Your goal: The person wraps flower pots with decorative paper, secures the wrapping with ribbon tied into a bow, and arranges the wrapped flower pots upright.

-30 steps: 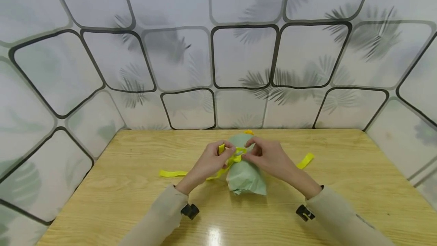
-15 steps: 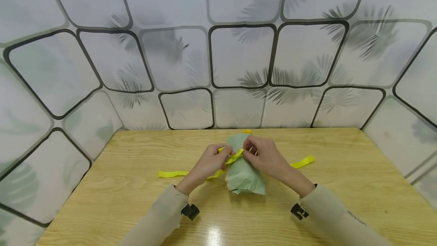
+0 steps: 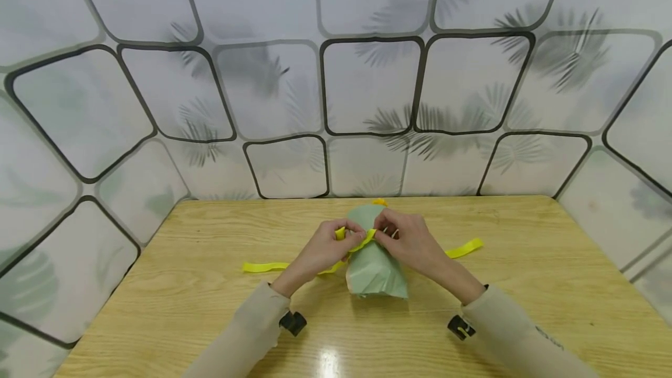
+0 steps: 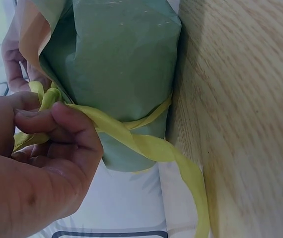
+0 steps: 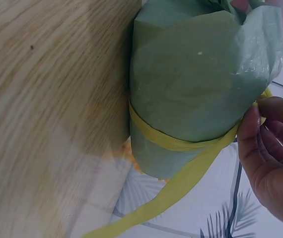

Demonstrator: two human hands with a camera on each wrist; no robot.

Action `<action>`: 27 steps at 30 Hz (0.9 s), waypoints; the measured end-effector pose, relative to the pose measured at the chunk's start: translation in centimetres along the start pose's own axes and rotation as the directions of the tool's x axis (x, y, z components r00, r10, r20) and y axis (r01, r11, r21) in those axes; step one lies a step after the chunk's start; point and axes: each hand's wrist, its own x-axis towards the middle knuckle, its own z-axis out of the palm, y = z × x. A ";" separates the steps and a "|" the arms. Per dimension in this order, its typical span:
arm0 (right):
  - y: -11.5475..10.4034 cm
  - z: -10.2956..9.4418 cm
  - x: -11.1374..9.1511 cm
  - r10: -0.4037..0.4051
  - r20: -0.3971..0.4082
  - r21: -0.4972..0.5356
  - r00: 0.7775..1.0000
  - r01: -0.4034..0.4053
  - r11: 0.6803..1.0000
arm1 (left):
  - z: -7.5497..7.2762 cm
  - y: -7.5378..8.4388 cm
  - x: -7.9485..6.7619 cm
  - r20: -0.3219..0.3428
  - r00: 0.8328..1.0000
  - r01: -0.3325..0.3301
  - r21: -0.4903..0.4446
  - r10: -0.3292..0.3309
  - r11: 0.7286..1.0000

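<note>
A bundle wrapped in pale green paper (image 3: 377,273) lies on the table, pointing away from me. Around its middle runs a yellow ribbon (image 5: 166,140), gathered on top between both hands. My left hand (image 3: 322,249) pinches the ribbon between thumb and fingers, and a looped bit shows above them. On the other side, my right hand (image 3: 412,244) pinches the ribbon between thumb and index finger. In the left wrist view, the ribbon (image 4: 106,124) is twisted beside the left fingertips. The knot area is partly hidden by fingers.
Loose ribbon tails (image 3: 265,267) extend over the wooden table (image 3: 210,319) to both sides. Something orange (image 3: 379,202) sticks out at the bundle's far end, its kind unclear. A patterned curtain-like wall (image 3: 283,92) stands behind the table and along its sides.
The right hand has shifted slightly toward the bundle. The bunched ribbon between the fingertips now shows as a slanting strip, and the right tail shows more of its length.
</note>
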 end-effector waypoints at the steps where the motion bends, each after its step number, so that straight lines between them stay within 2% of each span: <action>1: 0.0 0.0 0.0 0.001 0.000 -0.001 1.000 -0.001 1.000 | 0.0 0.0 0.0 0.002 1.000 0.000 0.002 0.000 1.000; 12: 0.1 -0.2 -0.4 -0.019 -0.001 0.007 1.000 0.019 1.000 | 0.1 0.2 0.1 -0.005 1.000 0.010 -0.011 -0.010 1.000; 22: 0.1 -0.4 -1.3 -0.168 0.023 0.055 0.986 0.166 0.985 | 0.4 -0.1 0.3 -0.007 0.997 0.071 -0.116 -0.072 0.991; 27: -0.5 -0.2 -1.0 -0.120 0.006 -0.004 0.993 0.120 0.993 | 0.5 -0.2 0.4 0.008 0.998 0.056 -0.112 -0.055 0.992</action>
